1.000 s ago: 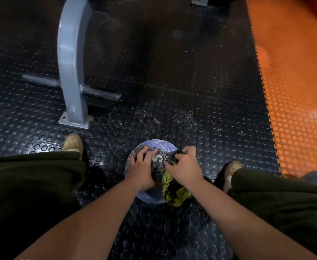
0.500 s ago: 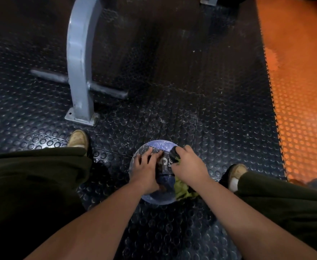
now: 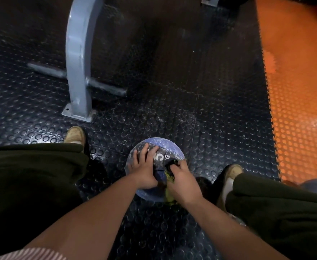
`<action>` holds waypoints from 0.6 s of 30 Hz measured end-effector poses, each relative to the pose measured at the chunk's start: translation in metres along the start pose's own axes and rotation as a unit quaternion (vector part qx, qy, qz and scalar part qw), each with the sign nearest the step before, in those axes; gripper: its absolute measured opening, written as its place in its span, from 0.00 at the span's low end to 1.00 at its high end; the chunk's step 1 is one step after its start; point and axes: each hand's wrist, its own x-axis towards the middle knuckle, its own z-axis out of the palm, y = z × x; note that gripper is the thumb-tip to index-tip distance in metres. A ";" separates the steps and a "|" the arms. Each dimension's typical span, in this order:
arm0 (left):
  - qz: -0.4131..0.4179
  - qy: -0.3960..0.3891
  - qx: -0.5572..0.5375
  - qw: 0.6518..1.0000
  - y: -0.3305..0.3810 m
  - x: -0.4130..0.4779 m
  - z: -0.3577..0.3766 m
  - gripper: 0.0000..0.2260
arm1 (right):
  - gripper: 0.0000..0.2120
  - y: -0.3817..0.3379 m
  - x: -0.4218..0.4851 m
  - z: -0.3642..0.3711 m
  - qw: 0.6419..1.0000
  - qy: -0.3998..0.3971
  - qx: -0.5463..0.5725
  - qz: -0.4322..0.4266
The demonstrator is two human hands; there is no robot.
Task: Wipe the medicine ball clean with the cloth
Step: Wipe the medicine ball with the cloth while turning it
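Ball (image 3: 170, 150) sits on the black studded mat (image 3: 172, 91), between left shoe (image 3: 75, 136) and right shoe (image 3: 232, 171); a grey post (image 3: 79, 72) stands beyond it to the left. Left hand (image 3: 144, 167) lies on the ball's upper left with fingers spread and fairly straight, holding nothing. Right hand (image 3: 182, 179) is on the ball's right, fingers curled round the bunched cloth (image 3: 169, 177), which is pressed against the ball.

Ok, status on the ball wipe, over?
Left hand flat on dusty blue medicine ball. Right hand grips yellow-green cloth against it. Nothing in the way.
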 end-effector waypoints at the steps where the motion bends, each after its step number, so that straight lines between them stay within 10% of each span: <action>1: -0.002 0.001 0.002 1.000 0.000 0.001 -0.001 0.50 | 0.16 0.000 -0.003 0.000 1.000 -0.005 0.010 0.004; 18: 0.008 0.006 0.024 1.000 0.002 0.000 0.002 0.52 | 0.16 -0.002 0.006 -0.012 0.998 -0.006 0.032 0.047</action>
